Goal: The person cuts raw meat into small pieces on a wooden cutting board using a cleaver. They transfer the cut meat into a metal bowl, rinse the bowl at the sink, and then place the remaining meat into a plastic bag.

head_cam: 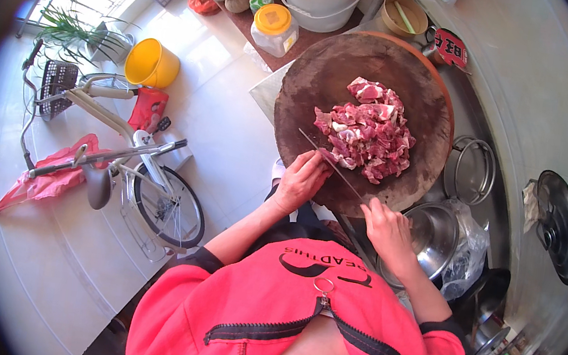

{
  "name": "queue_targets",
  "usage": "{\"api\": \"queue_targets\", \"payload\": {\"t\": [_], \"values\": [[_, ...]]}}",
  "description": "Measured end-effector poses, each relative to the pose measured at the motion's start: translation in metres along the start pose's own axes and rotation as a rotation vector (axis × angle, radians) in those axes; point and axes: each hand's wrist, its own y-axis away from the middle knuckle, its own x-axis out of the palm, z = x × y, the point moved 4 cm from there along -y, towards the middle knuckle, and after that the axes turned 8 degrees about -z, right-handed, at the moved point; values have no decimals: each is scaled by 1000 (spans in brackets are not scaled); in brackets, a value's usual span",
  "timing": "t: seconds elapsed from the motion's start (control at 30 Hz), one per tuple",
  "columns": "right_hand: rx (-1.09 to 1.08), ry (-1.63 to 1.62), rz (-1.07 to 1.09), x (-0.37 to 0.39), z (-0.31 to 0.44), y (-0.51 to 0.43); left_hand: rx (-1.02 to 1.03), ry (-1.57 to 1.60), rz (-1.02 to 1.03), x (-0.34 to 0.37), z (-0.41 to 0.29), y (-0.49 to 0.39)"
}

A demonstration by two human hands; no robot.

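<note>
A heap of cut raw red meat [369,129] with white fat lies on a round, dark wooden chopping block [306,84]. At the block's near left edge, my left hand [300,179] presses its fingertips on a small piece of meat [330,155]. My right hand [387,227] grips a kitchen knife at the near edge of the block. The thin knife blade [340,173] is seen edge-on, slanting up and left past my left fingertips. My right fingers cover most of the handle.
Right of the block stand a steel bowl [428,238], a clear plastic bag [468,258] and a round strainer [471,170]. Behind it are a yellow-lidded jar [273,27] and a white bucket [327,2]. A bicycle [125,131] and yellow bucket [152,63] stand at left.
</note>
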Motion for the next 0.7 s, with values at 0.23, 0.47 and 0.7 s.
{"api": "queue_targets", "payload": {"t": [0.23, 0.47, 0.7], "values": [[-30, -57, -28, 20, 10, -31, -34, -15, -17, 2, 1, 8], [75, 23, 31, -11, -30, 53, -96, 12, -67, 5, -5, 15], [186, -135, -4, -6, -45, 50, -83, 33, -100, 4, -8, 19]]}}
